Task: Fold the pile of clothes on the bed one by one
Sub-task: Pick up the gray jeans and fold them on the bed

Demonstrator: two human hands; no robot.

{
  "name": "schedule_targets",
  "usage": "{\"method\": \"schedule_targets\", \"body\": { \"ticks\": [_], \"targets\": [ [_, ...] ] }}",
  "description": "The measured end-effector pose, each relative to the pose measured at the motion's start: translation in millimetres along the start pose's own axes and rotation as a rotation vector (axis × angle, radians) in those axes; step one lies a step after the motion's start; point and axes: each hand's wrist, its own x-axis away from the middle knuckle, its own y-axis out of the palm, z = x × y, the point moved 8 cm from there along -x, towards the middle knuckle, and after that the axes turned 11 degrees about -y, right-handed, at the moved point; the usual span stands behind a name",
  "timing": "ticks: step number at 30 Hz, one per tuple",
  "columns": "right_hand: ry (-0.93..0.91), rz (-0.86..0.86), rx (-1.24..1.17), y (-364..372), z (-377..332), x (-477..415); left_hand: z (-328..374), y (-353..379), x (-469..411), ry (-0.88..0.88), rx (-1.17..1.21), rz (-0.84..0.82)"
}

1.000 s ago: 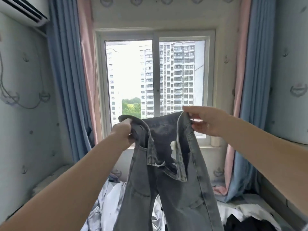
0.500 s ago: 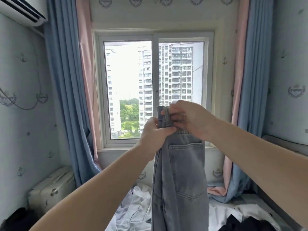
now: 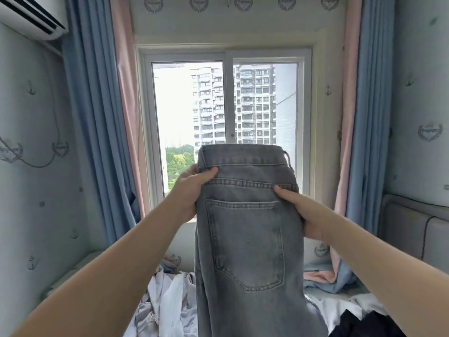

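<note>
Jeans (image 3: 247, 227): grey, held upright before the window (image 3: 189, 105), one back pocket facing near, legs hanging over the pile (image 3: 170, 300)
Left hand (image 3: 192, 188): pinched the left edge below the waistband, thumb in front, fingers behind
Right hand (image 3: 306, 215): pinched the right edge, thumb in front, fingers hidden behind
Pile: crumpled, near, under the jeans

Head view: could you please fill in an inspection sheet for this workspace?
Surface: bed, mostly covered by clothes.
Job's things: grey jeans held up, back pocket facing the camera; pale clothes and a dark garment lie unfolded below.
Clutter: nothing seen.
Grippers: left hand and right hand each grip a side of the jeans near the waistband.
Cables: nothing seen.
Surroundings: window ahead, blue and pink curtains, air conditioner upper left.
</note>
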Motion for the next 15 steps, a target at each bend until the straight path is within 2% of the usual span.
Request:
{"method": "schedule_targets", "body": {
  "ticks": [4, 9, 15],
  "targets": [
    [-0.180, 0.197, 0.039, 31, -49, -28, 33, -57, -8, 0.068, -0.057, 0.121],
    [-0.342, 0.305, 0.120, 80, -97, -52, 95, -102, -10, 0.334, -0.355, 0.373],
    [-0.433, 0.373, 0.227, 120, -134, -44, 138, -130, 11, 0.427, -0.479, 0.456]
  ]
}}
